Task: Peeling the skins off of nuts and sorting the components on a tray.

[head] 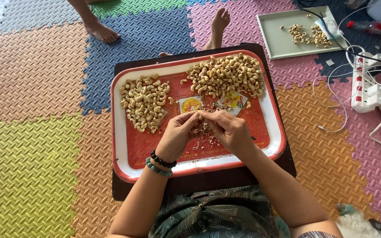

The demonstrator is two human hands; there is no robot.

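Pinching one small pale cashew kernel [199,116] between both sets of fingertips, my left hand [178,134] and right hand [229,130] meet over the red-and-white rectangular metal tray [120,145]. I judge it could slip or snap under pressure, dropping among the brown skin flakes [206,132]. Two cashew heaps: left heap [144,102], far heap [225,75].

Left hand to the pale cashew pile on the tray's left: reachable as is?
Probably yes. The left hand is mid-tray, just right of the pale cashew pile, with only bare red tray between them. It pinches a nut with the right hand.
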